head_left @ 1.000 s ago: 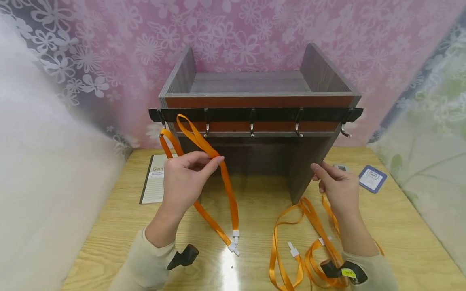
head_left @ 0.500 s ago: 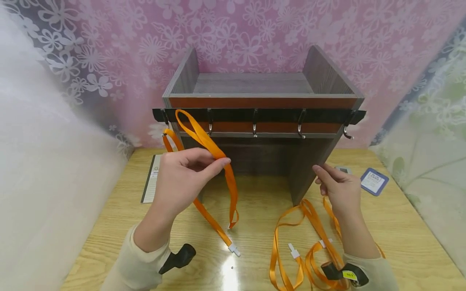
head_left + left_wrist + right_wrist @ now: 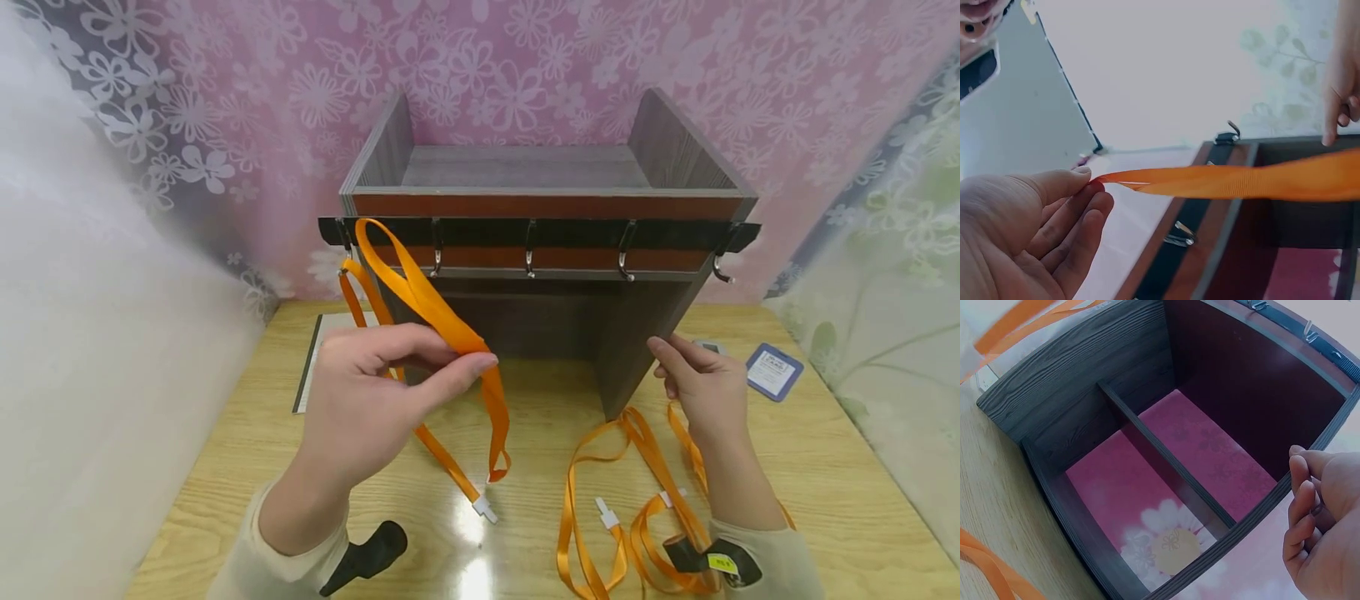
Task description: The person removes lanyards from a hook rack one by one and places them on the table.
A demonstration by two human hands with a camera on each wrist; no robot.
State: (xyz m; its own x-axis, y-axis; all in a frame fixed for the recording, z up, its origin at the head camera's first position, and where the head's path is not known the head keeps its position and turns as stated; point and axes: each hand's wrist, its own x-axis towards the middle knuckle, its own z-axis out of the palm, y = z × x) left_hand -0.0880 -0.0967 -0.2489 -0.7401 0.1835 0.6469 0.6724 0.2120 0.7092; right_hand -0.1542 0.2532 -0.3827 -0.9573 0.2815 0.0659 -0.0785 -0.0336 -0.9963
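Observation:
My left hand [image 3: 375,392] pinches an orange lanyard [image 3: 427,304] between thumb and fingers; its upper loop stands up across the black rail, left of the second hook [image 3: 437,262]. Its lower end dangles over the table. In the left wrist view the lanyard strap [image 3: 1229,181] stretches rightward from the fingertips. A second orange lanyard [image 3: 442,450] hangs from the leftmost hook, its white clip at the bottom. My right hand [image 3: 705,387] has loosely curled fingers with nothing seen in them. In the right wrist view, its fingertips [image 3: 1298,464] overlap the grey shelf's side-panel edge.
The grey shelf [image 3: 525,171] carries a black hook rail [image 3: 570,233] across its front. Several orange lanyards [image 3: 573,517] lie heaped at the table's front right. A blue-framed card holder [image 3: 775,372] lies at the right, a notebook [image 3: 306,375] behind my left hand.
My left hand has come slightly nearer and lower with the lanyard, whose hanging end has twisted and now shows a small loop. The right hand stays almost in place.

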